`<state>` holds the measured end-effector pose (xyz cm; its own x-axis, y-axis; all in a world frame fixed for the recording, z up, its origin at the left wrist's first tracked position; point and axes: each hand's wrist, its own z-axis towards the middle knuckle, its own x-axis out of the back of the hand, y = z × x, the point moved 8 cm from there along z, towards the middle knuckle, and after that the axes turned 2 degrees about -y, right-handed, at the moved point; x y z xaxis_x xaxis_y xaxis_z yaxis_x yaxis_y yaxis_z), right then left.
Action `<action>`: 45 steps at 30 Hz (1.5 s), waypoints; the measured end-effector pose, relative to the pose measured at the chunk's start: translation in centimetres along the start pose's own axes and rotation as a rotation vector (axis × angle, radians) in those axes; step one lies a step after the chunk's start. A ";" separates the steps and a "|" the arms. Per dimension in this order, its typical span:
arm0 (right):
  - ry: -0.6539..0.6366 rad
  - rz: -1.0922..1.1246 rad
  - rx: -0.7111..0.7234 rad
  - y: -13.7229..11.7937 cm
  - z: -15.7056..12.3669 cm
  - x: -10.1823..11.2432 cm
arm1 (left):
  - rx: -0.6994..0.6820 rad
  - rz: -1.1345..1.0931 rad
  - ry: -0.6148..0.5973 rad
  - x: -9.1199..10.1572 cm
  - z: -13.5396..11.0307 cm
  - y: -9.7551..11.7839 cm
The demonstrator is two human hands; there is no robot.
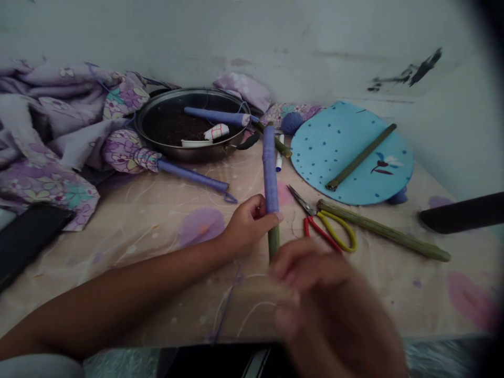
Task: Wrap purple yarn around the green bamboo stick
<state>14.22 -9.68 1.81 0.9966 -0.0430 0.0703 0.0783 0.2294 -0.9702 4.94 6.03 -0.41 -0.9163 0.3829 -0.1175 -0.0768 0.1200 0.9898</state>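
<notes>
My left hand [252,221] is closed around a green plant stalk, held upright, whose upper part is wrapped in purple yarn [270,168]. Bare green stalk shows below the thumb. My right hand [331,299], smeared by motion, is close to the camera near the stalk's lower end; whether its fingers hold anything cannot be made out. A loose purple strand [228,302] hangs over the table's front edge. Just right of the stalk lie scissors [311,210] with one red and one yellow handle.
On the flowered tablecloth [145,252] lie a bare stalk [388,231], a yarn-wrapped stick with a cloth head [192,176] and a marker [280,153]. A dark pan [189,153] stands behind. A blue round mat [315,152] bears another stalk [362,157]. Bunched cloth [51,121] fills the left.
</notes>
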 end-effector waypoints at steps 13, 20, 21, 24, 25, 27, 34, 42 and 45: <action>-0.091 0.110 -0.296 4.3 10.3 -1.1 | -0.008 -0.080 -0.031 -0.1 0.0 0.1; -0.091 0.260 -0.425 5.0 9.9 -0.7 | 0.097 -0.271 -0.178 -1.0 -0.2 -0.6; -0.088 0.272 -0.449 5.2 9.8 -0.7 | 0.100 -0.288 -0.189 -1.0 -0.3 -0.6; -0.042 0.331 -0.546 5.5 9.4 -0.8 | 0.096 -0.299 -0.203 -1.2 -0.5 -0.6; -0.014 0.371 -0.588 5.6 9.3 -0.8 | 0.097 -0.295 -0.205 -1.2 -0.5 -0.6; 0.043 0.466 -0.675 5.7 9.1 -0.9 | 0.099 -0.268 -0.212 -1.3 -0.6 -0.8; 0.079 0.637 -0.712 5.3 10.1 -1.5 | 0.144 -0.263 -0.208 -1.4 -0.5 -1.3; 0.038 0.717 -0.521 5.2 11.6 -1.1 | 0.144 -0.178 -0.123 -0.6 -0.4 -1.0; 0.082 0.654 -0.499 5.7 11.6 -0.6 | 0.132 -0.067 -0.074 -0.1 -0.4 -0.9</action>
<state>14.33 2.90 -1.08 0.8303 -0.1263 -0.5427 -0.5568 -0.2254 -0.7995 4.99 5.52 -1.30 -0.8793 0.4355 -0.1928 -0.0796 0.2648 0.9610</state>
